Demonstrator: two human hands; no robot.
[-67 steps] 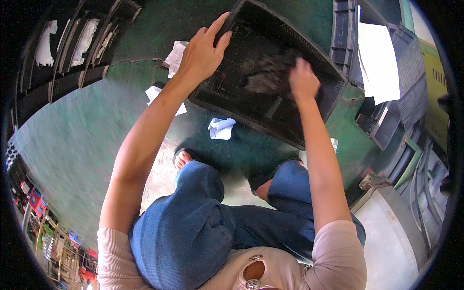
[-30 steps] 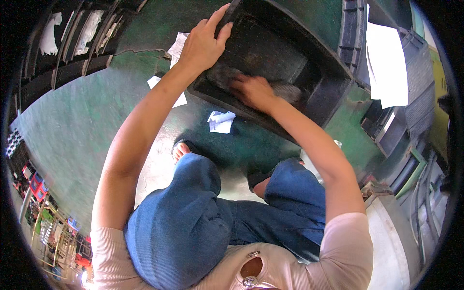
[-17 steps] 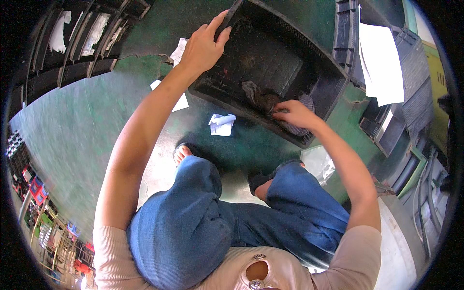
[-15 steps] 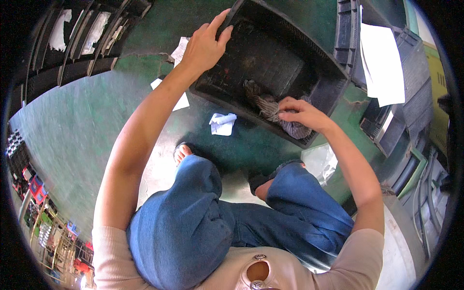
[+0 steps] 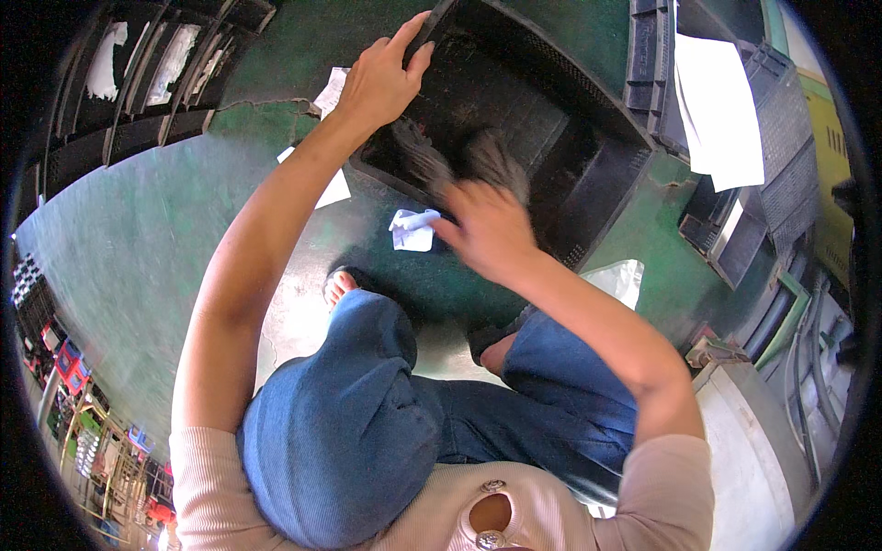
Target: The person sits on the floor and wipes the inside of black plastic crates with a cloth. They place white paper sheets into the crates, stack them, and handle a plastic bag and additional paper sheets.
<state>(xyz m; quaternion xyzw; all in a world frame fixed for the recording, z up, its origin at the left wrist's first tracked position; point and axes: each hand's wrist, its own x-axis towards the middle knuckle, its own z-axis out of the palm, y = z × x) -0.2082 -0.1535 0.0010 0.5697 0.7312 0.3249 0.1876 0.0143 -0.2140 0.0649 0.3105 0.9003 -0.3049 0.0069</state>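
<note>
Cloth (image 5: 497, 165) inside a black crate (image 5: 588, 90), right hand (image 5: 489, 225) blurred over it

The left hand (image 5: 378, 87) clasps the crate's left rim between fingers and thumb. The right hand is too smeared at the near wall to tell whether it grips or merely presses the cloth, which lies toward the crate's near left side. If the left hold slips, a hard push could skid the crate over the green floor (image 5: 138, 239) onto the crumpled paper (image 5: 412, 237) just beside it.

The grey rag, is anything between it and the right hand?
Nothing visible is: the right hand reaches over the near side of the black box, and its blurred fingers seem to meet the grey rag. The left hand is aside, at the rim.
</note>
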